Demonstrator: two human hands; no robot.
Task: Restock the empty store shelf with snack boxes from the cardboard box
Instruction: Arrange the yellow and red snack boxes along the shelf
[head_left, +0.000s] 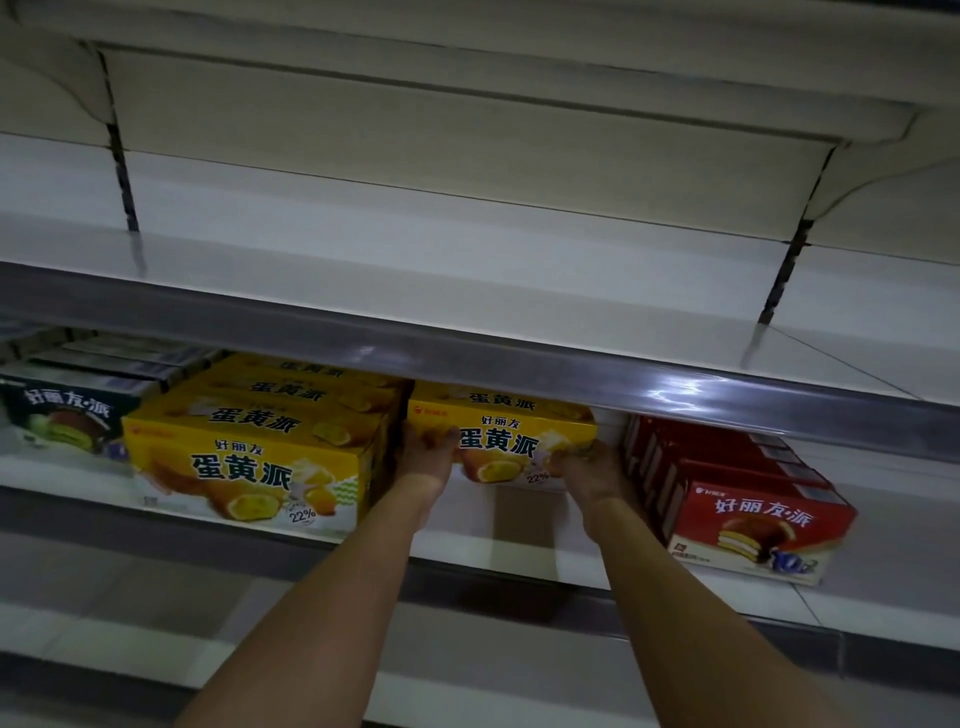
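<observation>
Fingers (441, 436) of the left hand (423, 460) and of the right hand (589, 465) curl onto the two front corners of one yellow box (501, 436), holding it on the shelf (519, 551). Left of it: one row of yellow boxes (249, 457), count unclear. Right: red boxes (748, 514). Far left: green box (62, 415).

Shop: shelving (467, 291) (priced-rail) with snack boxes (249, 457)

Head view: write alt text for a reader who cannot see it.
Left hand and right hand grip a yellow snack box at its sides on a store shelf, between a row of matching yellow boxes and red boxes; the upper shelf is bare.
</observation>
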